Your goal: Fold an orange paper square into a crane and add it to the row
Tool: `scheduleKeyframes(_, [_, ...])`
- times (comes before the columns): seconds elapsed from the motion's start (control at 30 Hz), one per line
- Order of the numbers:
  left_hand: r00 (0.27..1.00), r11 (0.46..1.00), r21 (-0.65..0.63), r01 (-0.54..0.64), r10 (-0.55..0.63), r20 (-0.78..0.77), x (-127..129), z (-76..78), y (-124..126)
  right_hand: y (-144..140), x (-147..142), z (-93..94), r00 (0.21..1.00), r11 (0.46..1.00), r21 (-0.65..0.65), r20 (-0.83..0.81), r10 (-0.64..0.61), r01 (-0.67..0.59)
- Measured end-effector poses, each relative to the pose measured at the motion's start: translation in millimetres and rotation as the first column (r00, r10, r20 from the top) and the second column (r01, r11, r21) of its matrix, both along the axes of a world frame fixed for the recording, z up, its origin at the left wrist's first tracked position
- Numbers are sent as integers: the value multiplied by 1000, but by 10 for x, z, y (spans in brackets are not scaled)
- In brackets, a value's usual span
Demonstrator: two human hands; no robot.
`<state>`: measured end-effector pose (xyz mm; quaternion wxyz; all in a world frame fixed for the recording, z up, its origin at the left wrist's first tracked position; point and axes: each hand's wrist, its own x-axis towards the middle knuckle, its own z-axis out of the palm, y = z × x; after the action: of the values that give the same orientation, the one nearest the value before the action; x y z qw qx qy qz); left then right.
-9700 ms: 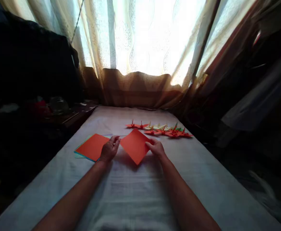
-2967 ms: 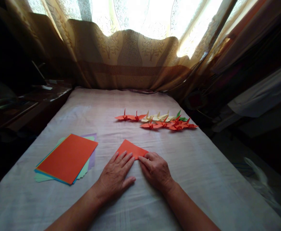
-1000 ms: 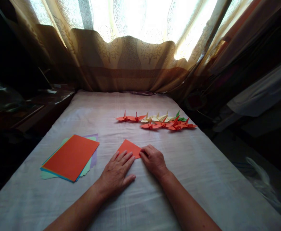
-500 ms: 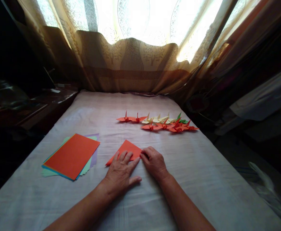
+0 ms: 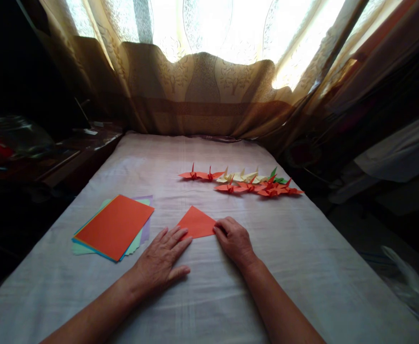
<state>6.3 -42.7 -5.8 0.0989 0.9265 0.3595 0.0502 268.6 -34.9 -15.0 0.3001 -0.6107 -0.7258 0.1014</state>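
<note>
An orange paper folded into a small triangle (image 5: 196, 223) lies flat on the white cloth-covered table (image 5: 202, 296). My right hand (image 5: 233, 240) rests with its fingertips on the triangle's right corner. My left hand (image 5: 161, 259) lies flat on the cloth with spread fingers, its fingertips at the triangle's lower left edge. To the left sits a stack of coloured paper sheets (image 5: 114, 227) with an orange sheet on top. Farther back lies a row of folded paper cranes (image 5: 243, 182) in orange, pale yellow and green.
Brown and cream curtains (image 5: 202, 91) hang behind the table's far edge, lit from a window. A dark side table (image 5: 51, 153) with dim objects stands at the left. Dark cloth and clutter fill the floor to the right of the table.
The orange square has been folded into a smaller triangle. In the last half second my left hand slid back and left off the paper, and the triangle's lower left flap no longer shows.
</note>
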Motion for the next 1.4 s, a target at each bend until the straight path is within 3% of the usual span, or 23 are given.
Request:
scheduleKeyframes(0.33, [1000,997,75,0,1,-23,-413,30,-80,-8,1,-31,1000,1000,10,-14,0,0])
scheduleKeyframes(0.73, [1000,978,208,-1,7,-30,-680,115,-155,-7,8,-44,1000,999,41,-7,7,-7])
scheduleKeyframes(0.87, [999,967,250,-51,46,29,-584,147,-68,-5,0,-39,1000,998,67,-5,16,-16])
scheduleKeyframes(0.97, [984,957,241,-163,141,105,-358,225,62,-18,-9,-14,999,993,117,-22,25,-23])
scheduleKeyframes(1.07, [974,959,202,-197,168,152,-102,271,179,-56,-14,19,1000,986,164,-13,23,-20])
scheduleKeyframes(1.2, [984,967,199,-157,137,113,75,217,229,-133,-7,57,994,990,135,103,28,-42])
scheduleKeyframes(1.4, [984,941,301,-155,118,137,75,90,192,-166,10,96,984,993,107,174,23,-42])
